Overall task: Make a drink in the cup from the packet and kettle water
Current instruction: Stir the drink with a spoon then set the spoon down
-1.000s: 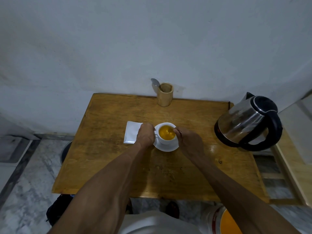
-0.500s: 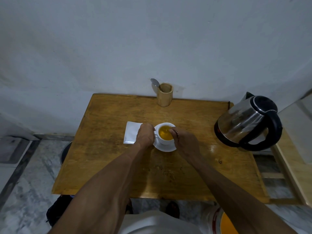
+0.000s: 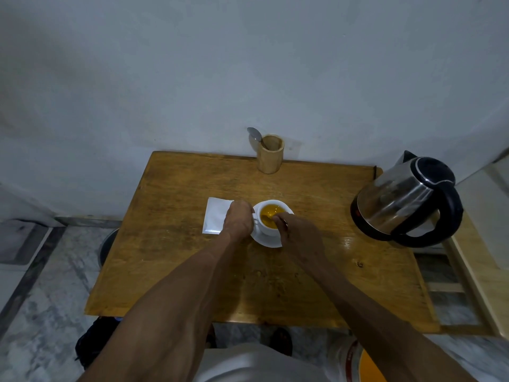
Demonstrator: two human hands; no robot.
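Observation:
A white cup (image 3: 268, 230) full of orange-yellow drink stands on a white saucer (image 3: 265, 240) in the middle of the wooden table (image 3: 179, 255). My left hand (image 3: 239, 220) is closed on the cup's handle at its left side. My right hand (image 3: 298, 238) holds a spoon (image 3: 271, 216) whose bowl dips into the drink. The white packet (image 3: 214, 217) lies flat just left of my left hand, partly covered by it. The steel kettle (image 3: 405, 199) with a black handle sits at the table's right edge.
A wooden holder (image 3: 270, 158) with a second spoon (image 3: 254, 135) stands at the table's far edge by the wall. A pale wooden rack (image 3: 468, 274) adjoins the table on the right. An orange-lidded container (image 3: 366, 365) sits on the marble floor below.
My right hand has shifted left over the cup's near rim, carrying the spoon through the drink. My left hand and the cup have stayed in place.

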